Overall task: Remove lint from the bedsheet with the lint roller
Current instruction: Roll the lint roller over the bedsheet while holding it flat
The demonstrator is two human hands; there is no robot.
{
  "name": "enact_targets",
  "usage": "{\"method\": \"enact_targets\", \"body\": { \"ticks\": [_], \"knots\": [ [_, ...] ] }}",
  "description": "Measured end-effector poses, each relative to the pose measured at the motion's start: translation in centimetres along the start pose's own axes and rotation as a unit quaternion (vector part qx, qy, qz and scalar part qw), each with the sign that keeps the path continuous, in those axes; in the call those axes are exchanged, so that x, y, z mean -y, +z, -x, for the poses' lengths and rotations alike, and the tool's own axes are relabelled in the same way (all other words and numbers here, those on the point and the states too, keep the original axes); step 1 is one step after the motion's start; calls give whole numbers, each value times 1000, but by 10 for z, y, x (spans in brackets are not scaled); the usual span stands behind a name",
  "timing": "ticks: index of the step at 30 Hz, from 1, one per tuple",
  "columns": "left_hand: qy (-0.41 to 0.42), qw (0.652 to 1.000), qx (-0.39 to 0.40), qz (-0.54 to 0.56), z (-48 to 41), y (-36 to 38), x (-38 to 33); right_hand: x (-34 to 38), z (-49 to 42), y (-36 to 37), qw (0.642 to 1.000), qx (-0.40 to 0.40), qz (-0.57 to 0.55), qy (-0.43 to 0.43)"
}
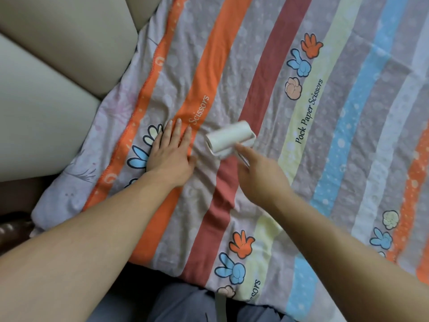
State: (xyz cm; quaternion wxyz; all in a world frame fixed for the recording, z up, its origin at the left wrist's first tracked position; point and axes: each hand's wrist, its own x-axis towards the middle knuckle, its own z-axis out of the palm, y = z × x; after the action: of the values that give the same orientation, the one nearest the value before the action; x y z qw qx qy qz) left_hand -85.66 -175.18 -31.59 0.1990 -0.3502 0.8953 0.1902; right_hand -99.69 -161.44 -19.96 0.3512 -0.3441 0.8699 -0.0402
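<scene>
The right grip, just right of the frame's middle, was closed round the thin handle of the lint roller. One finger stretched forward along the handle toward the roll. This grip was blurred, so how the other fingers lay could not be told. The white roll sat at the frame's middle, lying on the bedsheet. It rested across a grey dotted band between an orange stripe and a dark red stripe, and its right end reached the red one.

The left grip, just left of the roller and apart from it, was spread flat, palm down. Its fingers were straight and close together, pressing on the orange stripe, and the thumb pointed toward the roller. The cloth between the two grips was creased.

The bedsheet filled most of the frame, running from lower left to upper right. It was striped in orange, dark red, pale yellow, blue and grey, and printed with cartoon hands and the words "Pock Paper Scissors". Both bare forearms came in from the lower corners.

Beige cushions filled the upper left, touching the sheet's edge. Grey trousers showed at the bottom edge.
</scene>
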Motion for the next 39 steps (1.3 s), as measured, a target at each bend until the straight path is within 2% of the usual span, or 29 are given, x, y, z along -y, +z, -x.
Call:
{"method": "enact_targets", "body": {
  "ticks": [6,10,16,20,23,27,30,33,36,39],
  "knots": [
    [-3,999,34,7,0,3,21,27,-58,24,1000,19,-15,12],
    [-2,999,41,14,1,5,21,0,-25,42,999,42,6,16],
    [-1,999,46,-4,1,4,20,-52,41,64,990,118,52,59],
    [-30,999,22,-31,6,0,7,-71,72,60,983,148,69,88],
    [-60,998,-13,-3,20,0,-1,-72,80,37,976,166,92,103],
    [-165,979,-109,42,43,-4,5,-41,68,-13,985,129,96,60],
    [-252,955,-136,74,45,-17,23,-1,35,-36,994,85,66,-11],
    [-283,943,-155,80,37,-30,42,46,-15,-31,996,62,27,-63],
    [-304,937,-160,57,28,-31,54,84,-62,-13,996,63,-11,-58],
    [-288,947,-138,32,23,-26,64,95,-80,11,996,71,3,-56]
  ]
}}
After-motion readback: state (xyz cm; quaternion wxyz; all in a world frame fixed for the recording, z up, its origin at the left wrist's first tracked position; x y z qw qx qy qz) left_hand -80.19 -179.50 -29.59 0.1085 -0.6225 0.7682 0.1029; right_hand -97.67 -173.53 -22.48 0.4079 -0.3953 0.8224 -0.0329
